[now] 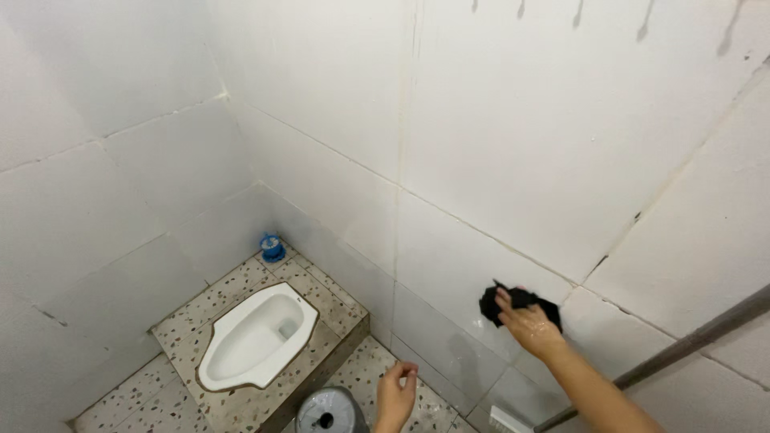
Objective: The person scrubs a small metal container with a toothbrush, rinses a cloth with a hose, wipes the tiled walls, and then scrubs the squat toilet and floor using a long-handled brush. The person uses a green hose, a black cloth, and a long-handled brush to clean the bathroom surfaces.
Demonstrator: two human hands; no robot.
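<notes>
One hand, the right hand (529, 325), grips a black cloth (521, 303) pressed against the wet white wall tile (513, 160), where drips above suggest wiping is partly done and lower tiles remain, while the left hand (395, 397) hangs loosely curled, holding nothing, beside a grey bucket (330, 410).

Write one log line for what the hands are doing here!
right hand: presses black cloth on white wall tile | left hand: empty, above grey bucket
</notes>
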